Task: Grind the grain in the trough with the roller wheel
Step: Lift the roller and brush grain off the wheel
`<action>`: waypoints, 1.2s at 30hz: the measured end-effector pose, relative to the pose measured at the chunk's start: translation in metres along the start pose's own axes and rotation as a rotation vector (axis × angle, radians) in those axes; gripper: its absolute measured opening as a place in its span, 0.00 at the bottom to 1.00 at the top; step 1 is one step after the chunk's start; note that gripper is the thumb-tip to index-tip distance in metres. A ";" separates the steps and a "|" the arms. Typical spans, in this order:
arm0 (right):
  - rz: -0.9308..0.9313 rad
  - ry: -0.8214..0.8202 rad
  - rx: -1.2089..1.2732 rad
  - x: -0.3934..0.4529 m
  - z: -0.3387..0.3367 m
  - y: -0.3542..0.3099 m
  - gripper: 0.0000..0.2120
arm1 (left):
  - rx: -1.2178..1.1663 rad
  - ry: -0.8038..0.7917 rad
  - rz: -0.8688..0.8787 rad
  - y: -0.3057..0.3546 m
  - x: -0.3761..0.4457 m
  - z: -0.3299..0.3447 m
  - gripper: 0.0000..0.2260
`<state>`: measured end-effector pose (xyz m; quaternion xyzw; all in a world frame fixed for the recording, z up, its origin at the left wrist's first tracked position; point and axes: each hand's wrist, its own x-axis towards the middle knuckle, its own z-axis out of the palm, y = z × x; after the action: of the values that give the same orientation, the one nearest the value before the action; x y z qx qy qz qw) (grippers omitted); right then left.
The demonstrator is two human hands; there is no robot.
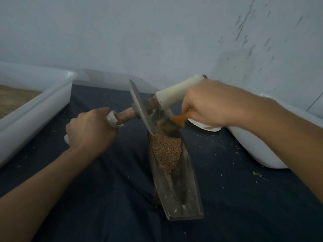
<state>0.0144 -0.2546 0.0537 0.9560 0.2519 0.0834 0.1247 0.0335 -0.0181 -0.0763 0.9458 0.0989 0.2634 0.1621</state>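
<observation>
This looks like a plain, makeshift work corner in a home or small back room, not a fitted kitchen or a shop. The work surface is covered with a dark navy cloth (97, 198), creased and sprinkled with stray husks and grains. Behind it rises a bare, pale blue-grey painted wall (157, 32) with scuffed, flaking marks on its right side. A translucent white rectangular plastic tub (35, 109) stands at the left with brownish material inside, and a second white plastic basin (262, 145) sits at the right edge. A hand-worked narrow, boat-shaped metal grinding trough (176, 194) lies on the cloth, holding brown grain (166, 151). The light is dim and even.
</observation>
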 end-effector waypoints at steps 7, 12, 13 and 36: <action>0.093 0.031 0.063 0.025 0.032 -0.021 0.13 | 0.004 0.009 -0.014 -0.004 0.003 0.001 0.10; 0.116 -0.098 0.137 0.015 0.018 -0.011 0.15 | -0.012 0.029 -0.025 -0.004 0.004 0.001 0.09; 0.143 -0.097 0.138 0.018 0.012 -0.008 0.13 | -0.013 0.029 -0.025 -0.004 0.004 0.001 0.09; 0.042 -0.014 0.106 -0.017 0.014 -0.006 0.13 | -0.005 -0.011 0.016 -0.001 -0.002 0.007 0.12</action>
<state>-0.0002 -0.2605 0.0371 0.9669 0.2350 0.0657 0.0742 0.0350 -0.0190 -0.0832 0.9475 0.0900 0.2599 0.1629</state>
